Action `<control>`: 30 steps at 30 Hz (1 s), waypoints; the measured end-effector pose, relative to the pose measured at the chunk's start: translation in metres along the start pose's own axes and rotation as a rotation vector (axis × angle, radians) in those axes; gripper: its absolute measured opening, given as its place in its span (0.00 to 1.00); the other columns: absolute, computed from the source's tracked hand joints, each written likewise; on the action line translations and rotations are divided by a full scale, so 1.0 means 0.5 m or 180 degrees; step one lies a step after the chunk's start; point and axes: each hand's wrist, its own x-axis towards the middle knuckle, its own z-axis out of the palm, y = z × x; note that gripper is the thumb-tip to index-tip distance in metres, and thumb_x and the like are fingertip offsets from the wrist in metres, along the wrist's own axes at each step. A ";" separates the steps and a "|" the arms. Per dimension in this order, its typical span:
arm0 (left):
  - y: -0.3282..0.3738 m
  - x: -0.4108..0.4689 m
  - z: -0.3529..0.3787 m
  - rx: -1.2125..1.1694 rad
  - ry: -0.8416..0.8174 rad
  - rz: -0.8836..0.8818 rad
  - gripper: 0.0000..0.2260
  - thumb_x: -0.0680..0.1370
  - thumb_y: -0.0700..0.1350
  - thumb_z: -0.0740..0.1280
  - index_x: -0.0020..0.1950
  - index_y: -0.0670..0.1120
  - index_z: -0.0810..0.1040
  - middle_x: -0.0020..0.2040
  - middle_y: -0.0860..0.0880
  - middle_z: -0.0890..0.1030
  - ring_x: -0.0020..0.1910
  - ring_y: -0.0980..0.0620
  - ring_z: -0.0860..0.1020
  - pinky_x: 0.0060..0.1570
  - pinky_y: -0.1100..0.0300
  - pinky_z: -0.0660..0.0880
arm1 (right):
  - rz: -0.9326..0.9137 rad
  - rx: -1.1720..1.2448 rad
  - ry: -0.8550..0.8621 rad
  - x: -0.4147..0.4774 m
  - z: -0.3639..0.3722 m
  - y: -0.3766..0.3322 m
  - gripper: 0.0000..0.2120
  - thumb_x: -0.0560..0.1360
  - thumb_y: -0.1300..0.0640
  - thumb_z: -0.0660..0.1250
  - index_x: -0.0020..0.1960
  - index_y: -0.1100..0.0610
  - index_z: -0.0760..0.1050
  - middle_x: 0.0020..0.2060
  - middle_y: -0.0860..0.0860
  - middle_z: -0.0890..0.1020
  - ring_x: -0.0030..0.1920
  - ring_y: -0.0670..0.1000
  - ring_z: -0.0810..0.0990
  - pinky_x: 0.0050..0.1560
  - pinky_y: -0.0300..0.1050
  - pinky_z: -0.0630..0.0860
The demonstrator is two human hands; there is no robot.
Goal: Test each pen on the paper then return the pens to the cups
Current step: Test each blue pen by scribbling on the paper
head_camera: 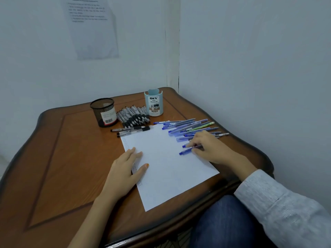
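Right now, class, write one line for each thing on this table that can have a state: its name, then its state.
Black mesh cup: upright, no pens showing.
Light blue desk organizer cup: upright, no pens sticking out.
Black pens: lying heaped between the cups.
Blue pens: lying spread beside the paper.
Paper: flat, faint marks along its left edge.
Left hand: flat, pressing the paper.
Right hand: gripping one blue pen.
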 end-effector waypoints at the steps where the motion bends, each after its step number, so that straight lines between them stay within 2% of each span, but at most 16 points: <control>1: 0.003 -0.002 -0.002 0.0030 0.0085 0.0011 0.31 0.74 0.67 0.52 0.70 0.51 0.70 0.73 0.53 0.66 0.72 0.54 0.63 0.66 0.58 0.58 | -0.0008 -0.0156 -0.0111 0.001 0.007 0.001 0.13 0.78 0.58 0.65 0.62 0.53 0.78 0.50 0.46 0.75 0.52 0.45 0.69 0.51 0.37 0.66; 4: 0.006 -0.005 -0.002 0.0039 0.0205 0.0001 0.26 0.75 0.63 0.55 0.66 0.50 0.74 0.68 0.54 0.72 0.67 0.57 0.68 0.60 0.63 0.60 | 0.0000 -0.0429 -0.0162 0.004 0.024 0.000 0.13 0.79 0.54 0.63 0.63 0.52 0.78 0.54 0.48 0.76 0.53 0.45 0.66 0.53 0.40 0.64; 6: 0.004 -0.007 0.000 0.0034 0.0226 -0.0026 0.23 0.76 0.60 0.58 0.66 0.50 0.75 0.68 0.54 0.72 0.67 0.57 0.68 0.60 0.63 0.60 | -0.0070 -0.0457 -0.0070 0.003 0.031 -0.006 0.12 0.80 0.54 0.62 0.62 0.53 0.77 0.54 0.49 0.76 0.52 0.45 0.65 0.53 0.40 0.65; 8: 0.001 -0.006 0.000 -0.0001 0.0230 -0.0058 0.22 0.77 0.59 0.59 0.66 0.50 0.74 0.69 0.54 0.71 0.68 0.57 0.67 0.61 0.62 0.60 | -0.0183 -0.0195 0.0056 0.001 0.037 -0.021 0.11 0.81 0.56 0.60 0.61 0.54 0.75 0.52 0.50 0.74 0.51 0.47 0.69 0.52 0.39 0.68; 10: 0.001 -0.007 0.002 -0.0046 0.0238 -0.0085 0.20 0.78 0.57 0.61 0.66 0.50 0.74 0.69 0.54 0.71 0.68 0.56 0.67 0.62 0.61 0.60 | -0.0291 0.0031 0.0217 -0.001 0.044 -0.046 0.09 0.81 0.56 0.58 0.60 0.55 0.72 0.50 0.50 0.69 0.45 0.48 0.72 0.44 0.37 0.69; 12: 0.003 -0.007 0.002 -0.0060 0.0289 -0.0091 0.17 0.78 0.54 0.63 0.65 0.49 0.75 0.68 0.54 0.72 0.67 0.56 0.67 0.61 0.61 0.60 | -0.0411 -0.0125 0.0396 -0.002 0.057 -0.065 0.08 0.82 0.52 0.56 0.57 0.53 0.70 0.47 0.48 0.68 0.38 0.48 0.72 0.34 0.35 0.66; 16: 0.010 -0.012 -0.002 -0.0112 0.0458 -0.0055 0.14 0.78 0.51 0.64 0.60 0.48 0.78 0.63 0.53 0.76 0.63 0.55 0.71 0.58 0.62 0.62 | -0.0494 -0.0426 0.0921 -0.008 0.078 -0.080 0.23 0.74 0.31 0.52 0.36 0.47 0.71 0.31 0.43 0.73 0.29 0.45 0.71 0.27 0.37 0.63; 18: 0.012 -0.014 -0.004 -0.0131 0.0512 -0.0001 0.12 0.77 0.50 0.64 0.57 0.47 0.80 0.60 0.52 0.78 0.60 0.55 0.74 0.56 0.61 0.63 | -0.0555 -0.0498 0.1042 -0.008 0.090 -0.086 0.29 0.70 0.26 0.53 0.28 0.50 0.70 0.23 0.43 0.72 0.25 0.45 0.68 0.27 0.39 0.63; 21: 0.012 -0.015 -0.004 -0.0183 0.0649 0.0012 0.07 0.77 0.43 0.67 0.53 0.47 0.81 0.56 0.53 0.80 0.56 0.56 0.75 0.55 0.61 0.64 | -0.0570 -0.0472 0.1209 -0.008 0.101 -0.097 0.29 0.71 0.29 0.54 0.25 0.51 0.67 0.19 0.45 0.71 0.23 0.46 0.67 0.26 0.41 0.63; 25: 0.010 -0.015 -0.003 -0.0336 0.0688 0.0015 0.05 0.76 0.43 0.67 0.50 0.48 0.81 0.52 0.55 0.80 0.54 0.57 0.76 0.54 0.59 0.68 | -0.0657 -0.0396 0.1262 -0.014 0.114 -0.106 0.24 0.70 0.39 0.56 0.24 0.54 0.71 0.19 0.48 0.72 0.22 0.48 0.69 0.26 0.39 0.59; 27: 0.010 -0.015 -0.003 -0.0416 0.0668 0.0010 0.07 0.75 0.45 0.65 0.50 0.48 0.81 0.52 0.54 0.80 0.54 0.57 0.76 0.57 0.56 0.71 | -0.0794 -0.0236 0.1130 -0.016 0.120 -0.109 0.24 0.71 0.38 0.56 0.27 0.54 0.74 0.21 0.47 0.75 0.24 0.48 0.72 0.27 0.40 0.64; 30: 0.008 -0.013 -0.001 -0.0420 0.0620 -0.0048 0.07 0.76 0.42 0.66 0.51 0.47 0.81 0.56 0.52 0.80 0.57 0.55 0.76 0.60 0.51 0.71 | -0.1062 0.0035 0.0989 -0.018 0.122 -0.117 0.20 0.72 0.37 0.61 0.34 0.51 0.77 0.29 0.45 0.78 0.28 0.46 0.74 0.28 0.44 0.73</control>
